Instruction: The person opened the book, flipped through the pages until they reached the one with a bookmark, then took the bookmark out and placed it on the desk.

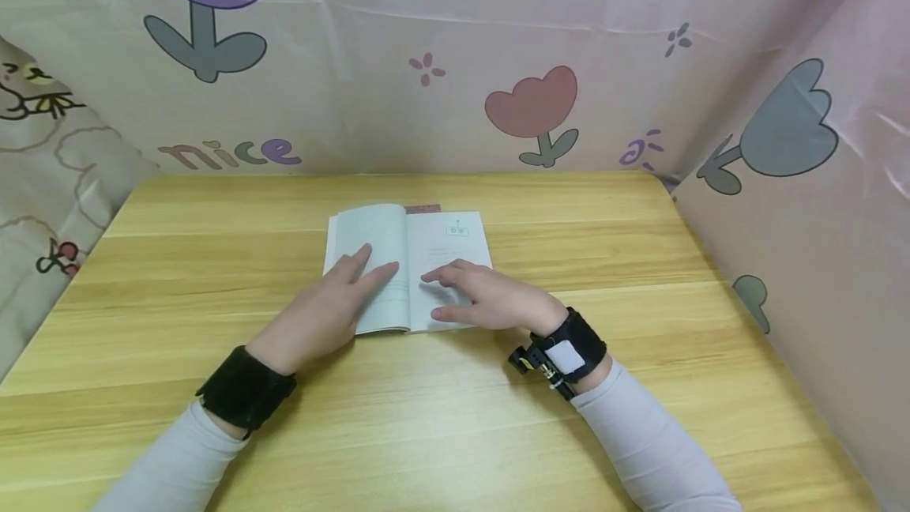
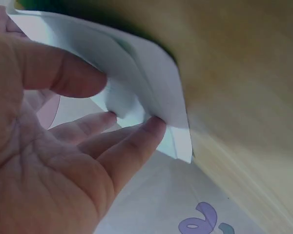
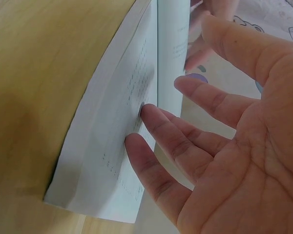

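Observation:
An open book (image 1: 389, 299) lies on the wooden table, its right page (image 1: 465, 247) carrying a small green drawing and faint lines of print. On the left page my left hand (image 1: 323, 310) rests with fingers spread. The left wrist view shows its fingertips (image 2: 156, 126) against the pages, which bow up a little, and the thumb apart from the fingers. My right hand (image 1: 494, 297) is over the right page, fingers loosely extended. In the right wrist view, two of its fingertips (image 3: 134, 141) are right at the printed page, and nothing is between fingers and thumb.
A narrow reddish-brown strip (image 1: 423, 209) sticks out past the book's top edge. The wooden table (image 1: 583, 251) stretches around the book. A curtain (image 1: 370, 117) printed with flowers hangs along the back and sides. Each wrist wears a black band (image 1: 247, 388).

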The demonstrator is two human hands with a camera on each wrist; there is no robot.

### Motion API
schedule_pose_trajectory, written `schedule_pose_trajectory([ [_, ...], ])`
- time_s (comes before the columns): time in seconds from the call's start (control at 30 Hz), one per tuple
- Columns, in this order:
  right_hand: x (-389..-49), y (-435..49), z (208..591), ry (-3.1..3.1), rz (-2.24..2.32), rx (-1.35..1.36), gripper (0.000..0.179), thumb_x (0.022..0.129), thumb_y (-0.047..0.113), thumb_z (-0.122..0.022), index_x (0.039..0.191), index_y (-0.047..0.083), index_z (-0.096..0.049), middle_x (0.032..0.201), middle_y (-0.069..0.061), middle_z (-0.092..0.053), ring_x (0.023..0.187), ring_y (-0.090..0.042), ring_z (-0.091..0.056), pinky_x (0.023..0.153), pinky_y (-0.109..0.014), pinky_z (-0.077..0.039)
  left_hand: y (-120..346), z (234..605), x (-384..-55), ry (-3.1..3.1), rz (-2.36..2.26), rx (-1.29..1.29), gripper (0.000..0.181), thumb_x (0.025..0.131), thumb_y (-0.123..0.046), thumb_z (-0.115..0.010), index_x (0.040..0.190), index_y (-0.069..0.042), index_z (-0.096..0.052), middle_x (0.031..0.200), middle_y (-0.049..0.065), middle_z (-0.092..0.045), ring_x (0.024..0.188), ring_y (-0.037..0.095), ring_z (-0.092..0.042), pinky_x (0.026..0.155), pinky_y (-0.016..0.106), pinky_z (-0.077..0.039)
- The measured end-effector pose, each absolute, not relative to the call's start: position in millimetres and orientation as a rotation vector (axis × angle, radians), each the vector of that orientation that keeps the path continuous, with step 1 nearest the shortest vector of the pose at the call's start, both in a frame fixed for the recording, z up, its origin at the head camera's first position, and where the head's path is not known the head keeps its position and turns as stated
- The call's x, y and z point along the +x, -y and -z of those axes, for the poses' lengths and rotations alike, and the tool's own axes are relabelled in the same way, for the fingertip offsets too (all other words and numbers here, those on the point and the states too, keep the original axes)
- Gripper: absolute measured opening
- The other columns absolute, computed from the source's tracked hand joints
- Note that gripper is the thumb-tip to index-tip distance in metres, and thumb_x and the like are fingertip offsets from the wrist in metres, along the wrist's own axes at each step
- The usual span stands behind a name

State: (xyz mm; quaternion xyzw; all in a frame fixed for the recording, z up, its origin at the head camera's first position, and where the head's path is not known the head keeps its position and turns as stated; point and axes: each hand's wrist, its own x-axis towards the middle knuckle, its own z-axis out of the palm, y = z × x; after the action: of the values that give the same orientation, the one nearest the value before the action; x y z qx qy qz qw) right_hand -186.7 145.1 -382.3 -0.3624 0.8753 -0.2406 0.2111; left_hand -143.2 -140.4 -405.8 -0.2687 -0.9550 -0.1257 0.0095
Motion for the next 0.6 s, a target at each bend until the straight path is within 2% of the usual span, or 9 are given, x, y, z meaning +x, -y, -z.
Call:
schedule_pose_trajectory([
  [0.1, -187, -146, 383, -2.428, 0.678, -1.013, 0.059, 0.107, 0.037, -0.067, 0.157, 0.009, -0.054, 0.161, -0.013, -0.054, 0.148, -0.026, -0.052, 0.123, -0.045, -0.044, 137, 405, -142, 3.003, 0.390, -0.840, 0.061, 0.104, -0.002, -0.057, 0.162, -0.014, -0.047, 0.162, 0.039, -0.040, 0.142, 0.062, -0.050, 0.107, 0.071, -0.051],
  [0.17, -188, -146, 383, -2.424, 0.681, -1.016, 0.058, 0.107, 0.036, -0.067, 0.156, 0.009, -0.054, 0.161, -0.012, -0.054, 0.149, -0.026, -0.051, 0.123, -0.045, -0.044, 135, 404, -142, 3.025, 0.395, -0.815, 0.054, 0.110, -0.015, -0.053, 0.163, -0.016, -0.046, 0.163, 0.038, -0.040, 0.141, 0.064, -0.050, 0.105, 0.073, -0.050],
  [0.33, -188, -147, 383, -2.412, 0.686, -1.015, 0.055, 0.107, 0.036, -0.067, 0.155, 0.010, -0.056, 0.162, -0.012, -0.053, 0.151, -0.027, -0.050, 0.124, -0.046, -0.043, 129, 406, -141, 3.080, 0.396, -0.759, 0.053, 0.115, -0.040, -0.045, 0.166, -0.027, -0.043, 0.165, 0.039, -0.035, 0.138, 0.072, -0.046, 0.103, 0.076, -0.051],
  [0.47, -189, -148, 383, -2.400, 0.687, -1.023, 0.055, 0.107, 0.035, -0.067, 0.154, 0.009, -0.057, 0.161, -0.012, -0.053, 0.151, -0.027, -0.050, 0.124, -0.046, -0.043, 124, 409, -135, 3.060, 0.361, -0.755, 0.051, 0.114, -0.043, -0.047, 0.164, -0.032, -0.046, 0.162, 0.044, -0.035, 0.131, 0.076, -0.048, 0.099, 0.074, -0.054],
  [0.6, -189, -150, 379, -2.406, 0.693, -1.032, 0.053, 0.107, 0.033, -0.067, 0.153, 0.008, -0.057, 0.159, -0.012, -0.056, 0.150, -0.026, -0.051, 0.124, -0.046, -0.044, 121, 409, -131, 3.010, 0.324, -0.757, 0.049, 0.113, -0.041, -0.050, 0.162, -0.032, -0.050, 0.157, 0.046, -0.039, 0.127, 0.076, -0.052, 0.098, 0.071, -0.056],
])
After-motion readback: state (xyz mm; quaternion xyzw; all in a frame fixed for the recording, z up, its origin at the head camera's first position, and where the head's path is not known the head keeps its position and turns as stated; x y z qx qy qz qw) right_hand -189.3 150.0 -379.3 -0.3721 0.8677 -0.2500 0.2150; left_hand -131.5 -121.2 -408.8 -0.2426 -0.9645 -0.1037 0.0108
